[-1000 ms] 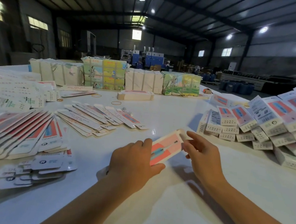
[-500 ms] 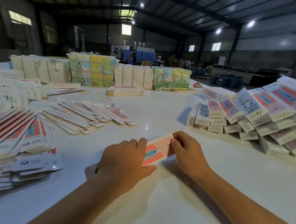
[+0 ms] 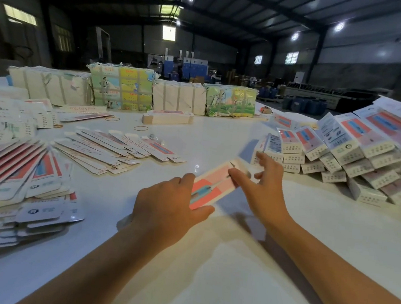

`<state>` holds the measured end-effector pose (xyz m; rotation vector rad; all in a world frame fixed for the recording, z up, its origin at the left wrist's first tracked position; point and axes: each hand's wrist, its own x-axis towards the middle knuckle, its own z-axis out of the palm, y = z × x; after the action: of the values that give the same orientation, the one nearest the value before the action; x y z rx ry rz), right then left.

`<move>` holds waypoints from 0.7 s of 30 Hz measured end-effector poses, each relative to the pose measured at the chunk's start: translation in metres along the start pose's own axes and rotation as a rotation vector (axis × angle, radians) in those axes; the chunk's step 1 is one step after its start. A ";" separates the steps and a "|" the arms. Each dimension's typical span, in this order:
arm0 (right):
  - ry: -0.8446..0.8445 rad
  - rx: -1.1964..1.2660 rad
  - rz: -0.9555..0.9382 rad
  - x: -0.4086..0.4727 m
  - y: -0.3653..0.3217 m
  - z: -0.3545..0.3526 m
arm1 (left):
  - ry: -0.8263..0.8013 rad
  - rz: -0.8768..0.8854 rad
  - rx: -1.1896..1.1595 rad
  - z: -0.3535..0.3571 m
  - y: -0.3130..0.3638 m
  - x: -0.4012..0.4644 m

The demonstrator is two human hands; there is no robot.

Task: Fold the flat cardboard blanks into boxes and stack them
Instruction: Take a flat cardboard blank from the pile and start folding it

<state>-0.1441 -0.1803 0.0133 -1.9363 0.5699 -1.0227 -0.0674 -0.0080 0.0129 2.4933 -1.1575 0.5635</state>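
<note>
Box in hand: a slim pink-and-blue printed cardboard box [image 3: 212, 187] sits at frame centre, low over the glossy white table [image 3: 232, 266], slanting toward the upper right.
Left hand: the left hand [image 3: 168, 208] wraps the box's near end, fingers over the top and thumb along the lower edge, apparently to steady it while the far end is worked.
Right hand: the right hand [image 3: 262, 185] meets the far end, thumb lying on the pink face, the other fingers spread and blurred by the end flap; whether they pinch the flap I cannot tell.
Likely step: closing the end flap, by my reading.
Finished stack: the sloping pile of folded white-and-pink boxes [image 3: 342, 154] fills the right of the frame, close beyond the right hand, so the carry should be short.
Blanks: fanned flat cardboard blanks [image 3: 16, 172] lie at left, a second fan [image 3: 118, 148] at centre left, within the left hand's reach.
Open room: bare tabletop runs across the lower frame and between fans and pile.
Edge risk: the pile's near boxes tilt; a nudge could slide them.
</note>
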 end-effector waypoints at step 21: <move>-0.225 0.445 0.159 -0.007 -0.004 0.004 | 0.018 0.066 0.019 0.005 -0.003 0.003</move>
<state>-0.1445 -0.1714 0.0126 -1.5568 0.3278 -0.7435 -0.0625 -0.0102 0.0093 2.4682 -1.2373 0.6169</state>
